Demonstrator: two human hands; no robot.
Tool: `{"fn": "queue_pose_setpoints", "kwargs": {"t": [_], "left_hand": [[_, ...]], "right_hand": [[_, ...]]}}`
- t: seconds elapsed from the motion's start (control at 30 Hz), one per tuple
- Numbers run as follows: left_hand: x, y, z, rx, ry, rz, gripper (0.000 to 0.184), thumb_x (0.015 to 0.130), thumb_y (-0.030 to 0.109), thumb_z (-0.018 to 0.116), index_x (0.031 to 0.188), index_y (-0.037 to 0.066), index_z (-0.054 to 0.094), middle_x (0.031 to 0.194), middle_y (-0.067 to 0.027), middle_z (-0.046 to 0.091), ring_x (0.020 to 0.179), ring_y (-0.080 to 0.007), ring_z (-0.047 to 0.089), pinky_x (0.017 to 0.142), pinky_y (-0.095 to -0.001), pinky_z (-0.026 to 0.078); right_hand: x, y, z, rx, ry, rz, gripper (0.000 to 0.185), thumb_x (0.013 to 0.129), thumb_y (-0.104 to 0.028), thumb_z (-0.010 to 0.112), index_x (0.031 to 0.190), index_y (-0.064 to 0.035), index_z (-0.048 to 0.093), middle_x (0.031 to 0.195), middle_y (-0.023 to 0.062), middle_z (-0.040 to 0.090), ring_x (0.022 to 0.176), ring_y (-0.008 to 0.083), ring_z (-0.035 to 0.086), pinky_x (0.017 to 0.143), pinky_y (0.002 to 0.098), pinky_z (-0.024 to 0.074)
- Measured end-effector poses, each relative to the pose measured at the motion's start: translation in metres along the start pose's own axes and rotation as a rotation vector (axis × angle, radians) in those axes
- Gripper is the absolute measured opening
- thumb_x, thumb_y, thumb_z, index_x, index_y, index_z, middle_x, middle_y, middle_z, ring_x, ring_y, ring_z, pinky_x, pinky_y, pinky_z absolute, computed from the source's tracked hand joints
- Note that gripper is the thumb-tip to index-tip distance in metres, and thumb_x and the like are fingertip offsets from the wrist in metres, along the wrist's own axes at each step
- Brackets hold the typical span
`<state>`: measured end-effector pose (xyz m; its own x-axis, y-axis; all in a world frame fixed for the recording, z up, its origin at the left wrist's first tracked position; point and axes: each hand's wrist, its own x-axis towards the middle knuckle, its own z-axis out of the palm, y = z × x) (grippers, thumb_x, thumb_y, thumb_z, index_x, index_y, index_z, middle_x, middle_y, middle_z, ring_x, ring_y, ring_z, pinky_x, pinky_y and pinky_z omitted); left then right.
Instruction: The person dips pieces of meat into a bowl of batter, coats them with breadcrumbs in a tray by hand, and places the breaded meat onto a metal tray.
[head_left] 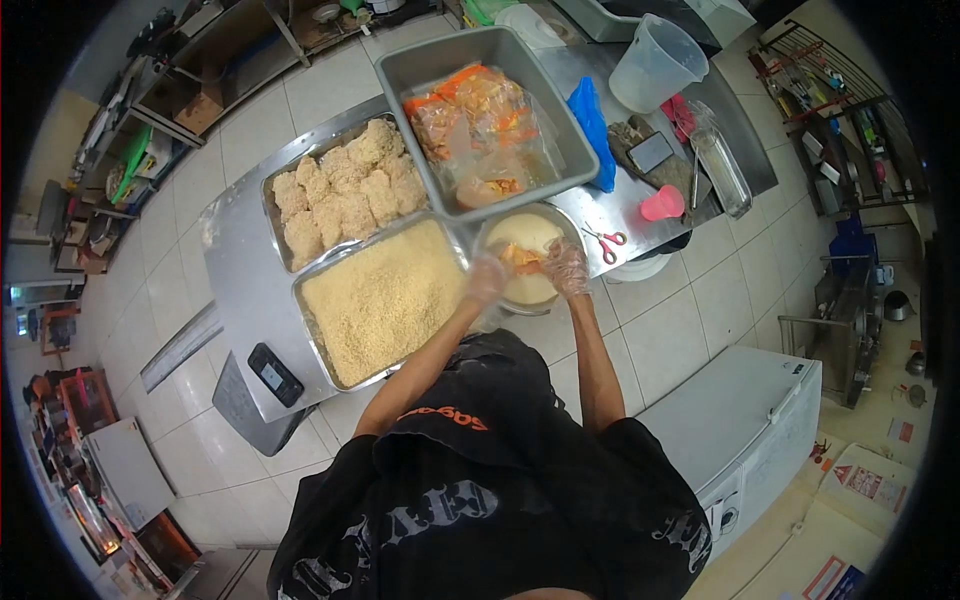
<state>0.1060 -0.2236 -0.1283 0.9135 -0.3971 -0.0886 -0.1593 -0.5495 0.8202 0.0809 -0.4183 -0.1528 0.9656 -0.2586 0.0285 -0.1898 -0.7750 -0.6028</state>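
Observation:
A metal bowl (530,308) of pale batter stands at the table's near edge. My right hand (567,270), in a clear plastic glove, grips an orange-coloured piece of meat (521,258) over the batter. My left hand (487,278), also gloved, is at the bowl's left rim and smeared by motion, so its fingers cannot be made out. Left of the bowl lies a metal tray of light crumbs (375,295). Behind it, another tray holds several crumb-coated pieces (350,190). A grey tub (393,75) beyond the bowl contains plastic bags of orange meat (475,115).
Red-handled scissors (607,240) and a pink cup (661,204) lie right of the bowl. Farther back are a blue bag (590,130), a clear jug (655,65) and a phone on a cloth (650,152). Another phone (275,374) rests at the table's left corner. A white chest freezer (730,420) stands at right.

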Motion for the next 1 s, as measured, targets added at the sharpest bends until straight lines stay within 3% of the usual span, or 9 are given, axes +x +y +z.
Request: {"fn": "queue_pose_setpoints", "kwargs": {"t": [0.1,0.23,0.3,0.37,0.4,0.47,0.67,0.8,1.0], "left_hand": [[-0.003,-0.037,0.023,0.141,0.141,0.058,0.041,0.082,0.013,0.051,0.120,-0.002,0.045,0.115,-0.0248,0.051,0.110,-0.0339,0.047,0.094,-0.0372,0.037],[-0.025,0.005,-0.030,-0.045,0.182,0.080,0.041,0.084,0.009,0.047,0.124,0.000,0.043,0.117,-0.0226,0.050,0.112,-0.0340,0.046,0.095,-0.0398,0.038],[-0.033,0.016,-0.055,0.130,0.294,0.290,0.039,0.086,0.008,0.044,0.124,0.001,0.044,0.117,-0.0192,0.050,0.109,-0.0328,0.049,0.091,-0.0405,0.043],[-0.052,0.020,-0.079,-0.359,0.212,0.076,0.034,0.087,0.009,0.044,0.121,0.001,0.048,0.117,-0.0166,0.050,0.104,-0.0291,0.053,0.083,-0.0383,0.049],[-0.064,0.018,-0.089,-0.601,0.166,-0.032,0.033,0.088,0.009,0.044,0.120,0.001,0.049,0.117,-0.0153,0.051,0.101,-0.0272,0.055,0.080,-0.0371,0.052],[-0.086,0.001,-0.107,-0.590,0.214,-0.078,0.033,0.089,0.013,0.047,0.119,0.001,0.050,0.117,-0.0152,0.050,0.097,-0.0232,0.057,0.075,-0.0332,0.054],[-0.154,-0.050,-0.157,-0.572,0.201,-0.219,0.042,0.086,0.019,0.058,0.120,-0.002,0.044,0.102,-0.0139,0.056,0.086,-0.0194,0.061,0.068,-0.0293,0.054],[-0.186,-0.066,-0.176,-0.709,0.236,-0.284,0.044,0.084,0.016,0.061,0.120,-0.002,0.043,0.096,-0.0132,0.057,0.085,-0.0186,0.062,0.068,-0.0285,0.054],[-0.210,-0.091,-0.187,-0.718,0.260,-0.341,0.040,0.083,0.008,0.059,0.119,-0.001,0.044,0.097,-0.0131,0.056,0.087,-0.0202,0.062,0.068,-0.0276,0.054]], "right_hand": [[-0.002,-0.019,-0.008,-0.102,0.062,0.009,0.031,0.065,-0.025,0.071,0.083,-0.0037,0.056,0.070,0.0129,0.060,0.064,0.0292,0.059,0.059,0.0389,0.0474],[-0.003,-0.028,0.020,-0.176,-0.030,-0.019,0.025,0.069,-0.022,0.065,0.083,-0.0039,0.055,0.072,0.0184,0.060,0.069,0.0368,0.059,0.062,0.0417,0.0473],[-0.007,-0.031,0.024,0.150,-0.029,0.125,0.021,0.071,-0.020,0.062,0.082,-0.0043,0.055,0.072,0.0191,0.060,0.071,0.0378,0.059,0.062,0.0415,0.0473],[-0.009,-0.028,0.021,-0.111,0.015,-0.115,0.024,0.069,-0.023,0.065,0.080,-0.0042,0.054,0.071,0.0174,0.061,0.069,0.0326,0.061,0.060,0.0382,0.0478],[-0.005,-0.027,0.013,-0.074,0.006,-0.053,0.025,0.067,-0.024,0.066,0.078,-0.0053,0.054,0.067,0.0136,0.058,0.064,0.0293,0.059,0.058,0.0374,0.0468],[-0.002,-0.039,-0.011,0.002,-0.010,0.084,0.027,0.065,-0.027,0.069,0.074,-0.0075,0.053,0.060,0.0061,0.053,0.056,0.0226,0.053,0.055,0.0356,0.0449],[-0.012,-0.114,-0.089,0.084,0.079,-0.012,0.023,0.061,-0.013,0.069,0.075,-0.0044,0.052,0.062,0.0076,0.054,0.055,0.0202,0.054,0.053,0.0316,0.0444],[-0.012,-0.110,-0.096,-0.100,0.165,-0.080,0.025,0.061,-0.013,0.070,0.074,-0.0037,0.051,0.060,0.0075,0.052,0.053,0.0212,0.052,0.051,0.0330,0.0428],[-0.012,-0.098,-0.088,-0.067,0.228,-0.054,0.026,0.061,-0.013,0.071,0.074,-0.0039,0.050,0.059,0.0074,0.051,0.053,0.0214,0.050,0.053,0.0319,0.0424]]}}
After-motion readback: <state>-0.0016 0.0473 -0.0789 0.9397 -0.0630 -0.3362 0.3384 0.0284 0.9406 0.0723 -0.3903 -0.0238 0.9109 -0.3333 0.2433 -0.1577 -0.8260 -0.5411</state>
